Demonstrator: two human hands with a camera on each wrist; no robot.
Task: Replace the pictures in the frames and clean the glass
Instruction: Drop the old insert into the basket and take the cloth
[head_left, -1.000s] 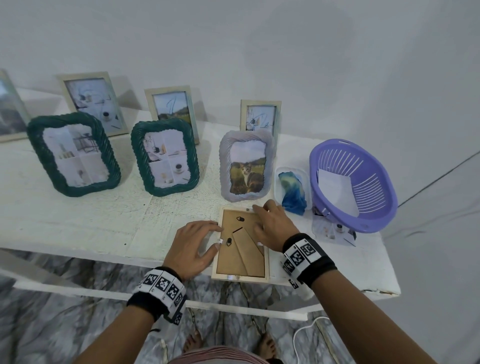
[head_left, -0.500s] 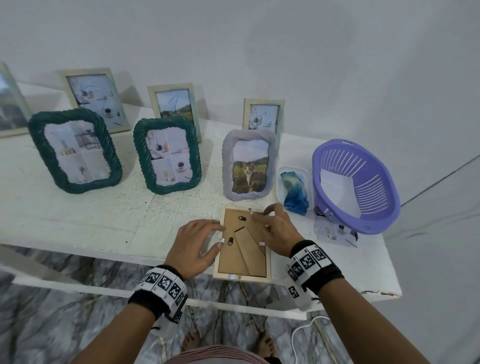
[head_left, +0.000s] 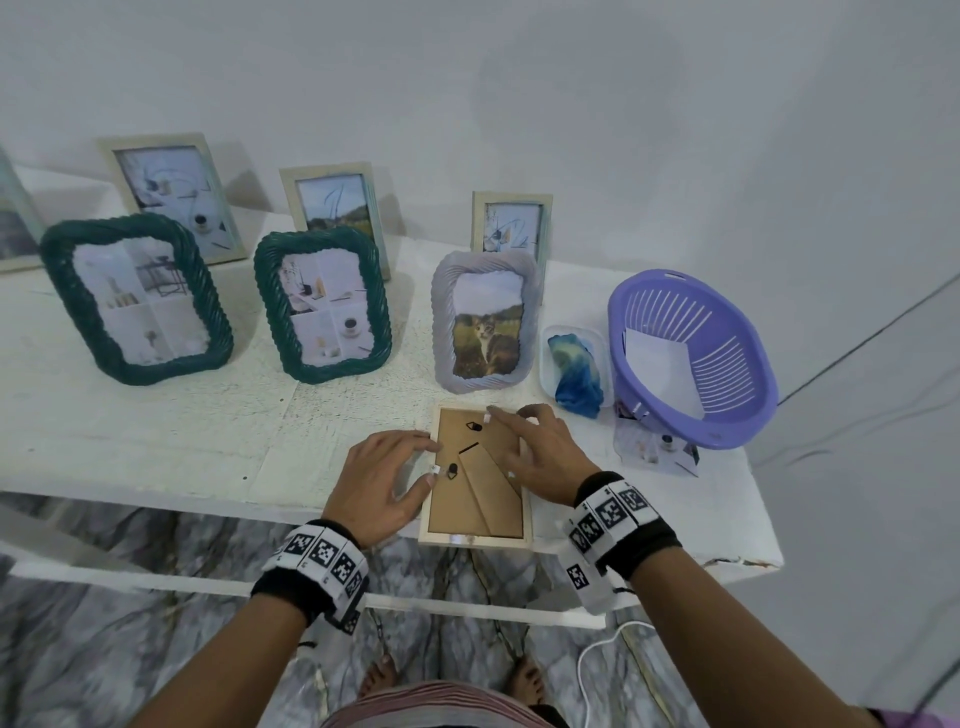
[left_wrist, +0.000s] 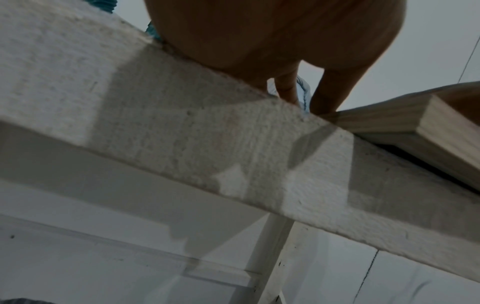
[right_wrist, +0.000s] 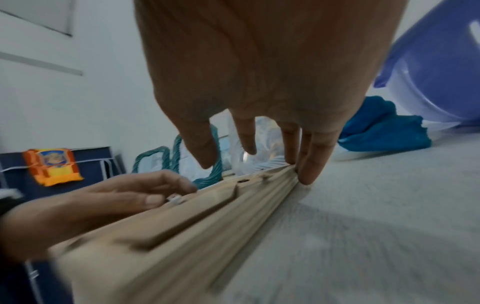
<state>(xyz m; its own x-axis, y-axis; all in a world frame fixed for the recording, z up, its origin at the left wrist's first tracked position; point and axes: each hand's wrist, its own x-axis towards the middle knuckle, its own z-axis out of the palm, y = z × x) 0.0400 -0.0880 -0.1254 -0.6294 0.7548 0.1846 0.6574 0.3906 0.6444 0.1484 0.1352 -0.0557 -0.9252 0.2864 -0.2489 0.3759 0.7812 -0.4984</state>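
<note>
Hands, left hand (head_left: 382, 486) and right hand (head_left: 540, 457), fingers straight, seemingly press 1 face-down wooden frame (head_left: 475, 538) on the table (head_left: 156, 447).

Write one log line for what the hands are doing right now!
wooden frame face-down at table edge | left hand touches its left side | right hand fingers at top-right

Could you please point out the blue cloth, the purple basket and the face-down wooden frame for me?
blue cloth (head_left: 576, 374), head view, middle of the bundle.
purple basket (head_left: 748, 364), head view, right slotted wall.
face-down wooden frame (head_left: 475, 540), head view, near edge.
</note>
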